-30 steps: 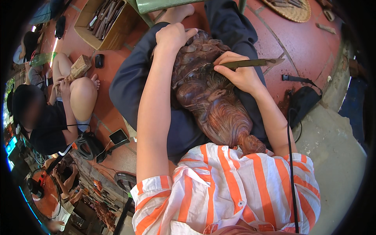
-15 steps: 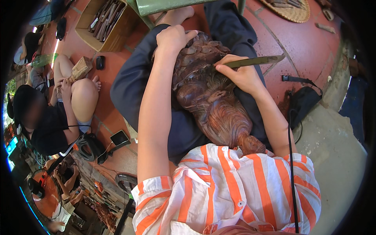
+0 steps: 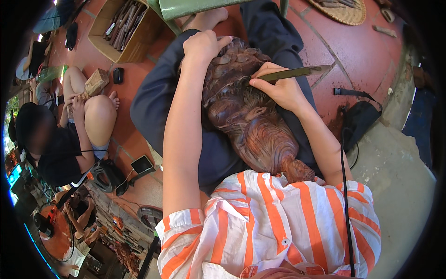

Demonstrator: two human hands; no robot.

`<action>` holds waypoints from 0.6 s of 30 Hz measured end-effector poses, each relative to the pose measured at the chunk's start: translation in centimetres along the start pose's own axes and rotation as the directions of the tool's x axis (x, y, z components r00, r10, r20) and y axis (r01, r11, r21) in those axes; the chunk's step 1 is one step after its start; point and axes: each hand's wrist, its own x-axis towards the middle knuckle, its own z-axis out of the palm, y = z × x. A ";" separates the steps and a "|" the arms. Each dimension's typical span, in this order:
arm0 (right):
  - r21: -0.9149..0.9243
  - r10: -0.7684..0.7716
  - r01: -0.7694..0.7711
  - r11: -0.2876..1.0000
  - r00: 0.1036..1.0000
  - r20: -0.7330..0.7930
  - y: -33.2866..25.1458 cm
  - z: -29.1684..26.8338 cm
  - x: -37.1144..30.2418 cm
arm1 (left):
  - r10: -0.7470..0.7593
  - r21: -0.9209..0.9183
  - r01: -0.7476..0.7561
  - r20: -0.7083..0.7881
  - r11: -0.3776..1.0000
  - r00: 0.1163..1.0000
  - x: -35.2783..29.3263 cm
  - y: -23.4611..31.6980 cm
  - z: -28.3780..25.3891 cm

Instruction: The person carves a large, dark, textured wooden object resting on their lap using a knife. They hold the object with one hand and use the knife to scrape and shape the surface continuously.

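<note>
A dark reddish-brown wooden carving [image 3: 267, 135] lies across my lap, its narrow end against my striped shirt. Layered, petal-like shapes cover its wide far end, and fine curved grooves run along the nearer part. My left hand [image 3: 203, 46] grips the far left edge of the carving, thumb over the top and the other fingers partly hidden. In my right hand [image 3: 280, 88] is a long flat blade-like tool [image 3: 302, 72], pinched between thumb and fingers. Its free end points right, while the working end meets the carving's surface under my fingertips, where its tip is hidden.
A green stool [image 3: 200, 8] stands just beyond the carving. To its left is a cardboard box [image 3: 104, 44] of tools. A woven tray [image 3: 346, 16] lies far right, a black pouch [image 3: 360, 121] nearer. At left, another person [image 3: 55, 139] sits holding a wood block [image 3: 96, 83].
My right hand has shifted slightly left over the carving, with the tool in it. My left hand keeps its place on the far edge.
</note>
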 end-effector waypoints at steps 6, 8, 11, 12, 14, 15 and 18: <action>0.043 0.005 -0.003 0.999 1.000 -0.031 0.2 0.2 -0.5 | 0.019 -0.018 -0.019 0.000 1.000 1.000 -0.3 0.2 -0.2; -0.078 -0.004 0.000 0.997 0.999 -0.049 -0.6 0.7 -0.4 | 0.006 -0.019 -0.006 -0.013 1.000 1.000 -0.2 -0.3 0.3; 0.029 -0.020 0.020 0.999 1.000 -0.023 0.2 0.3 -0.2 | 0.009 -0.018 -0.010 -0.028 1.000 1.000 -0.2 0.0 0.1; 0.069 0.009 -0.007 0.998 1.000 -0.028 0.4 0.1 -0.2 | 0.012 -0.015 -0.012 -0.030 1.000 0.999 -0.3 0.1 -0.1; 0.147 0.066 -0.060 0.987 0.997 -0.033 0.6 -0.3 -0.1 | 0.025 0.003 -0.025 -0.024 1.000 0.999 -0.3 0.4 -0.5; 0.087 0.027 -0.026 0.996 0.999 -0.017 0.3 -0.1 -0.1 | 0.025 0.012 -0.025 -0.013 1.000 1.000 -0.5 0.4 -0.4; -0.028 -0.032 0.034 0.999 0.998 0.048 -1.1 -0.3 0.0 | -0.019 0.012 0.019 0.014 1.000 1.000 -0.4 0.3 -0.6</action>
